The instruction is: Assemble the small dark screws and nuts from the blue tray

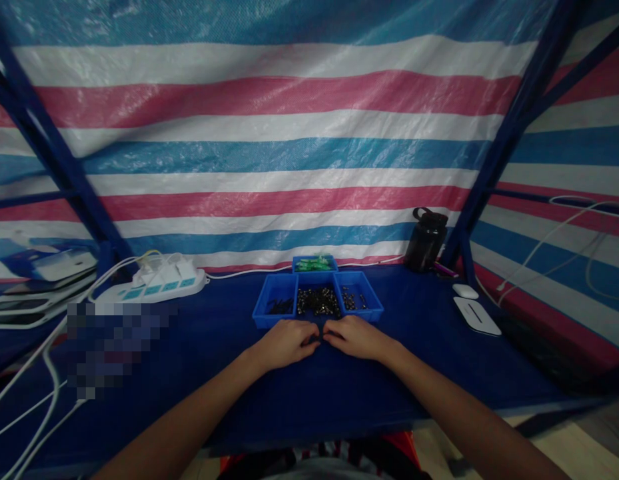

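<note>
Fingertips: you are bringing your left hand [287, 342] and right hand [356, 337] together on the blue table cover [309, 393], fingers curled around a small dark part [316, 338] between them; whether you are truly pinching it I cannot tell.
Part: it is sitting low between both hands, just in front of the middle tray [318, 301].
Slip risk: you are working in dim light over a dark cloth, so a dropped piece would likely be vanishing against it or rolling toward the table edge near your lap.
Mixing risk: your knuckles are hovering close to the left tray [278, 303] and right tray [358, 298]; a nudge could be spilling pieces across compartments.
Green pieces: they are lying in the rear tray [315, 264], well apart from your hands.
Hard to see: your fingers are covering the part's shape, and the tray contents are reading only as dark specks.
Blurred: a pixelated patch [114, 343] is hiding things on your left.
</note>
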`<state>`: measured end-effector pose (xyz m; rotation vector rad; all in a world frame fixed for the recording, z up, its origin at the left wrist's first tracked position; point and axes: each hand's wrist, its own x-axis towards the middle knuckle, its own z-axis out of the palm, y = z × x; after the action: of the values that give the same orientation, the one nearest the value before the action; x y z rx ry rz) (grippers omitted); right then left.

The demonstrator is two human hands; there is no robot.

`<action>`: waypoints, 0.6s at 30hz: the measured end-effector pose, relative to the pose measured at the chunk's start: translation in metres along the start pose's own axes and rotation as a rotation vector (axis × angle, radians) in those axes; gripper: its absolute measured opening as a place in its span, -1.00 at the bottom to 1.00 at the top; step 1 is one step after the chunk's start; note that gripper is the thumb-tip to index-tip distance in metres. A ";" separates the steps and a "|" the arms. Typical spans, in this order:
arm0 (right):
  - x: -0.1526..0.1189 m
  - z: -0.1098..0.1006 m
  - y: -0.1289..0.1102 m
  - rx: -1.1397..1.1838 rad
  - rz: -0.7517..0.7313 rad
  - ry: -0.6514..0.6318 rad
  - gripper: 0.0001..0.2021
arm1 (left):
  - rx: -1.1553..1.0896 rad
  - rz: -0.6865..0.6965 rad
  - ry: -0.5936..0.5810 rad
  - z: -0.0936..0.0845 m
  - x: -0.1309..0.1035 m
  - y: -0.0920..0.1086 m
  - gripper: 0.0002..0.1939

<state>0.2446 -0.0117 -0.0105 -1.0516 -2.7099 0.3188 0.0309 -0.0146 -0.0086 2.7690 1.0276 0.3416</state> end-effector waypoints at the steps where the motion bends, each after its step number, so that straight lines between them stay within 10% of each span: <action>1: 0.000 0.000 0.000 0.001 -0.008 -0.003 -0.82 | -0.001 0.002 0.001 0.000 0.000 0.000 -0.87; 18: 0.000 0.004 -0.001 -0.008 -0.058 -0.012 -0.75 | -0.034 0.082 0.052 0.001 -0.001 0.002 -0.88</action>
<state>0.2426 -0.0126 -0.0139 -0.9736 -2.7489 0.3059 0.0319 -0.0168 -0.0095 2.7906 0.9122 0.4407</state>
